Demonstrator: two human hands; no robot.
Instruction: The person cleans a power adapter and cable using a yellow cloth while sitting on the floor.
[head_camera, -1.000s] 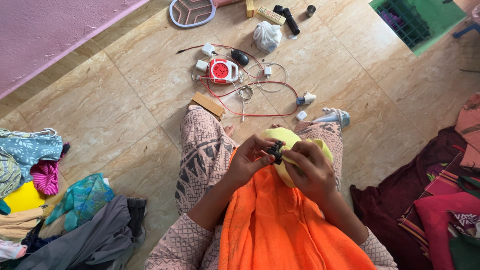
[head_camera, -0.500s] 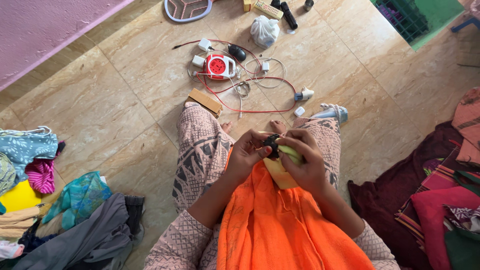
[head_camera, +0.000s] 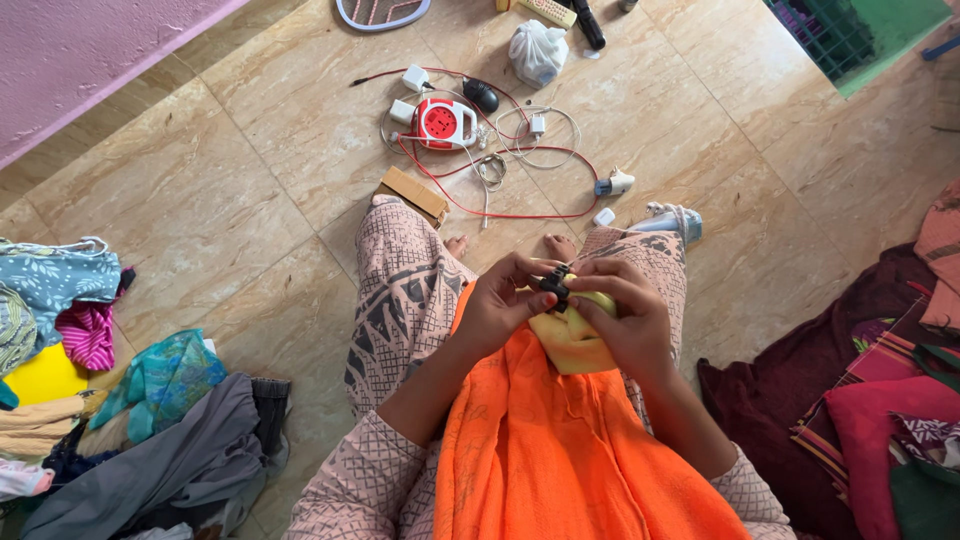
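Both hands grasp things: the left hand (head_camera: 497, 305) pinches a small black clip (head_camera: 553, 287), the right hand (head_camera: 628, 322) bunches yellow cloth (head_camera: 570, 340). The clip looks light and stiff, best held by its sides; the cloth is soft and limp.

A small black clip (head_camera: 552, 287), dark and knobbly, sits pinched between the fingertips of both hands above the lap, its shape too small to tell further. Just beneath and touching it is a yellow cloth (head_camera: 572, 340), soft and bunched, one rounded fold gathered up at the clip, the rest hanging onto the orange fabric below
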